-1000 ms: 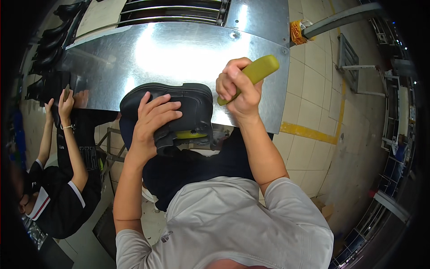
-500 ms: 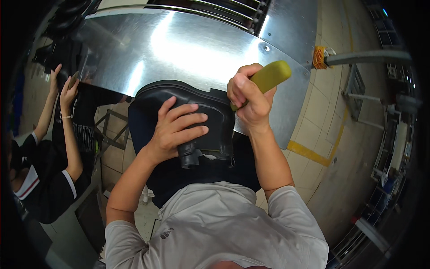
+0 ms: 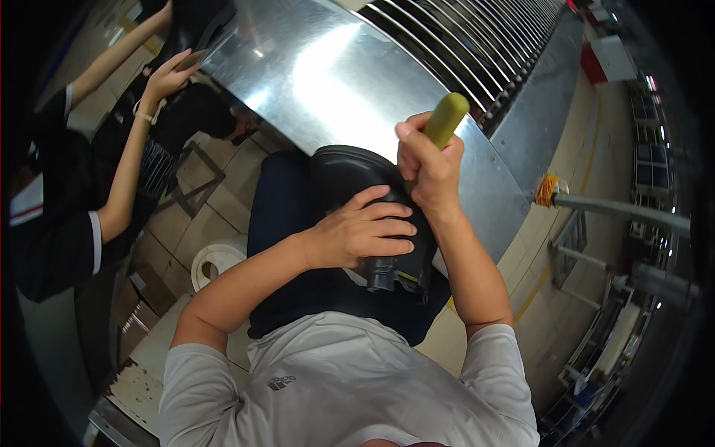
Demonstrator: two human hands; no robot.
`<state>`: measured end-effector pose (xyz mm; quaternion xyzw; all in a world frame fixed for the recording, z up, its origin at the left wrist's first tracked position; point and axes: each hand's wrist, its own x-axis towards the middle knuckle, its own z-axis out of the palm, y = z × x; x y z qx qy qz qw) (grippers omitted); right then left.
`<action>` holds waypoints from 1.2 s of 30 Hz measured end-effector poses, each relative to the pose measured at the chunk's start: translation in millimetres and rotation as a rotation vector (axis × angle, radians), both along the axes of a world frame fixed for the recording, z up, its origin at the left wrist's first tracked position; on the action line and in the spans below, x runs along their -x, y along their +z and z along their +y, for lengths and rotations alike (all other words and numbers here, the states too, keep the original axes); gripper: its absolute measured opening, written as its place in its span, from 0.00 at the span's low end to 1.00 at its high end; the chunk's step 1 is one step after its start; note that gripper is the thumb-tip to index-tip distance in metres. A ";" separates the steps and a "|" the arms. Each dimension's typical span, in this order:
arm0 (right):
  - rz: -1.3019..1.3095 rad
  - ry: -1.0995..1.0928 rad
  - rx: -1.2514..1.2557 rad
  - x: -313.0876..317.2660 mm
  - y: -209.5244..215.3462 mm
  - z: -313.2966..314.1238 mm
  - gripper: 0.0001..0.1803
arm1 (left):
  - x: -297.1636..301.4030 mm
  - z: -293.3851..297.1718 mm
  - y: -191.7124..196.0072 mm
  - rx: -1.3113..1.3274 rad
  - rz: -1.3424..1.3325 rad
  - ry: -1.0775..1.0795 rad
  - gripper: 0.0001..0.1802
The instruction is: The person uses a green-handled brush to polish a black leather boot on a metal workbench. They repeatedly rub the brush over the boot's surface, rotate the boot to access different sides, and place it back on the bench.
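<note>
A black boot (image 3: 348,171) leans on its side between my lap and the near edge of the metal table, its shaft opening toward me. My left hand (image 3: 350,237) grips it from the left, fingers bent across its side. My right hand (image 3: 432,175) is closed around a tool with a thick olive-green handle (image 3: 448,119), whose rounded end points up and away. That fist sits at the boot's right edge by the table. The tool's lower end is hidden behind my hand and the boot.
The shiny metal table (image 3: 298,82) stretches ahead, with a rack of metal bars (image 3: 477,45) beyond it. At the left, a co-worker's hand (image 3: 165,78) holds a brownish tool beside black footwear. A white roll (image 3: 212,264) stands on the floor. A metal pipe (image 3: 618,211) juts in from the right.
My view has swung, so the table and co-worker appear shifted. The boot has turned, showing more of its rounded end. Both hands keep their holds; the olive handle points more upright.
</note>
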<state>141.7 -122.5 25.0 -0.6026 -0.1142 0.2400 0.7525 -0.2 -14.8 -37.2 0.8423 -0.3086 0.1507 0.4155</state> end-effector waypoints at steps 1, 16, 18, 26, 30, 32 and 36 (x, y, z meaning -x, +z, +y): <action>-0.009 0.006 -0.010 -1.6 0.1 5.8 0.08 | -0.2 -1.0 -0.9 0.025 -0.005 -0.006 0.28; -0.113 0.199 0.025 -2.1 1.1 54.4 0.08 | 0.6 1.0 -14.1 0.123 -0.086 -0.007 0.27; -0.136 0.234 0.048 -4.9 0.7 64.7 0.10 | 0.4 1.0 -13.7 0.137 -0.080 -0.006 0.26; -0.033 0.335 -0.010 0.0 -3.9 94.5 0.09 | 1.0 2.9 -13.9 0.169 -0.096 -0.007 0.22; -0.048 0.392 0.027 2.2 -4.7 109.1 0.09 | 0.1 6.2 -9.0 0.155 -0.093 -0.002 0.22; -0.054 0.407 0.046 3.4 -4.4 112.1 0.09 | 0.3 7.8 -8.1 0.153 -0.087 -0.009 0.21; -0.006 0.460 0.112 5.9 -5.4 122.2 0.09 | 0.9 7.5 -9.7 0.169 -0.108 -0.007 0.19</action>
